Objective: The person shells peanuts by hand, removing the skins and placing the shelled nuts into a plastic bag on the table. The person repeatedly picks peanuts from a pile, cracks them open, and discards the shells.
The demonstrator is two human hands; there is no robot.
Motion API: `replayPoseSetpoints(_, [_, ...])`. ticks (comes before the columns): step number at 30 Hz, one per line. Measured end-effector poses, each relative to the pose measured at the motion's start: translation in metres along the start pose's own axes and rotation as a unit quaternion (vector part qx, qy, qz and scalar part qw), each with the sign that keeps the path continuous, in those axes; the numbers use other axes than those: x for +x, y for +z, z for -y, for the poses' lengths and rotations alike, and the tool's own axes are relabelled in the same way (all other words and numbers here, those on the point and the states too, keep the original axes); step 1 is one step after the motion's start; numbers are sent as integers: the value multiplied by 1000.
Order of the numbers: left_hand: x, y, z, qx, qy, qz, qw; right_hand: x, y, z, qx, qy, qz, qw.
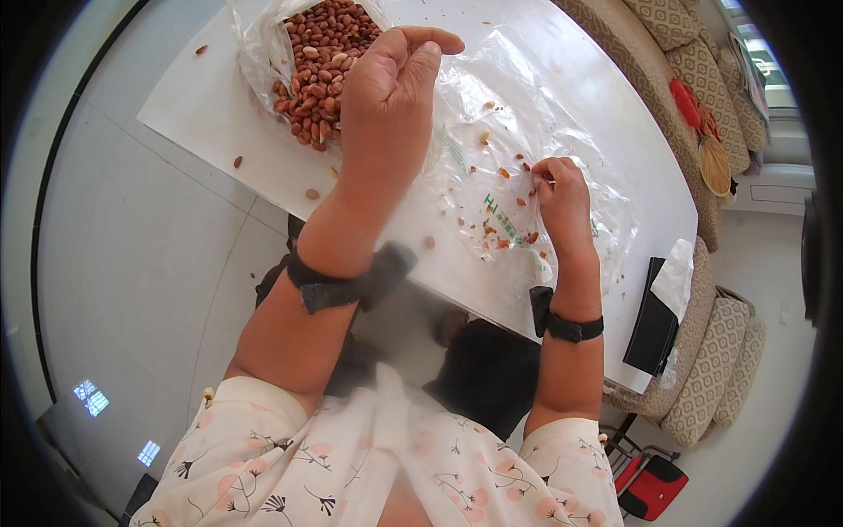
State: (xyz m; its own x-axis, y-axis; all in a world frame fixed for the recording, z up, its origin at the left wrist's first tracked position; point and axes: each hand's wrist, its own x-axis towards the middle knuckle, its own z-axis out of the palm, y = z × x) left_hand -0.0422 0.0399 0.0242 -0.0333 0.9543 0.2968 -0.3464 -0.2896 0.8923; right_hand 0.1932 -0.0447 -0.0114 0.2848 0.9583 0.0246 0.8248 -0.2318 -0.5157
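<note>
My left hand (392,72) is raised beside an open clear plastic bag (253,49) full of red-skinned peanuts (319,85), covering its right part from view. Its fingers are curled with the thumb close to the forefinger; whether anything is between them is hidden. To the right, a flattened clear plastic bag (474,99) with green print lies on the white table (211,138). Broken peanut bits and dark skins (504,172) are scattered over it. At this flat bag my right hand (563,197) has its fingertips together, near a few small bits; what they pinch cannot be made out.
Single peanuts (238,161) lie near the table's left edge. A black box (649,326) with white tissue (673,280) stands at the right corner. A patterned sofa (658,132) runs along the far side, with a straw hand fan (714,165) on it.
</note>
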Motion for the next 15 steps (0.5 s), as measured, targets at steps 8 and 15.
replayPoseSetpoints(8, [1, -1, 1, -62, -24, 33, 997, -4, -6, -11, -66, -55, 2, 996])
replayPoseSetpoints(15, [0, 3, 6, -84, -51, 53, 994, 0, 10, -5, -37, -128, -95, 986])
